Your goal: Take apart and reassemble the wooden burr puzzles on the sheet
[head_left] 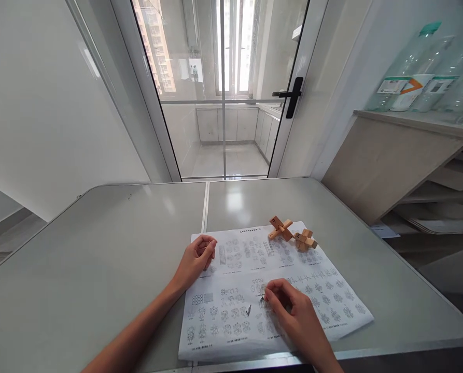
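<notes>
A white instruction sheet (231,290) printed with small diagrams lies on the grey table (99,259). My left hand (196,259) rests on the sheet's upper left corner, fingers curled in loosely with nothing in them. My right hand (293,311) lies on the sheet's lower middle, fingers bent and pinched together at a printed diagram; nothing shows in them. Two small wooden interlocking puzzles sit at the sheet's top right: one cross-shaped (280,228), one blockier (305,240), touching each other. Both are apart from my hands.
A glass door (223,88) with a black handle (291,96) stands behind the table. To the right is a wooden shelf unit (410,155) with clear plastic bottles (421,77) on top. The table's seam (205,207) runs down its middle.
</notes>
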A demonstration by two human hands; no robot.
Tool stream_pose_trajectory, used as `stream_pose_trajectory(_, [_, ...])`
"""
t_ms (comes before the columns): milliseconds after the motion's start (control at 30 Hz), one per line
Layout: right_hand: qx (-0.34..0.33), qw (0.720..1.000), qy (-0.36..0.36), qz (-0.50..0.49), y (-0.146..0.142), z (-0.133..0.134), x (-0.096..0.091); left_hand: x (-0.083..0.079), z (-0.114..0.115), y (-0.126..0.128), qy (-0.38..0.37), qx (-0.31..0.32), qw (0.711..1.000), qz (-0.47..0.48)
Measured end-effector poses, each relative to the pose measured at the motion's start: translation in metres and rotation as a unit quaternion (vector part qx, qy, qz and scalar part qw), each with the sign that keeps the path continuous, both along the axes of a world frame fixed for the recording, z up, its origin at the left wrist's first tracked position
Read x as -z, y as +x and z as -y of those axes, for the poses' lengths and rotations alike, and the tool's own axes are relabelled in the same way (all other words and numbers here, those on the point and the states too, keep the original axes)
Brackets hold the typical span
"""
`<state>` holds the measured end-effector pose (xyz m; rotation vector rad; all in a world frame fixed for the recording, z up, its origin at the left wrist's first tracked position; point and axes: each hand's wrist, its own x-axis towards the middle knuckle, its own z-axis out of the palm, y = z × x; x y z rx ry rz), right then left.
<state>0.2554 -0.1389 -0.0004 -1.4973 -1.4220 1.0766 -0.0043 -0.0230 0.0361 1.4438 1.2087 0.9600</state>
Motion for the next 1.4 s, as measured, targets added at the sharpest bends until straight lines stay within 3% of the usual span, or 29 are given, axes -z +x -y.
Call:
stream_pose_trajectory(600, [0.002,1.0,0.005,-0.01,0.001,-0.004,0.013,-0.001,0.001,0.001,-0.009,-0.007,1.0,0.005])
stream_pose_trajectory(1033, [-0.007,1.0,0.015,0.012,-0.001,-0.002,0.003,0.004,0.001,-0.002,-0.015,0.008,1.0,-0.01])
stream_pose_trajectory(1267, [0.03,0.999,0.025,0.011,-0.006,-0.002,0.004,0.002,0.003,-0.001,-0.018,0.011,1.0,-0.014])
stream_pose_trajectory(1400, [0.007,1.0,0.016,0.014,-0.004,-0.002,0.004,0.003,0.002,-0.001,-0.015,0.013,1.0,-0.019])
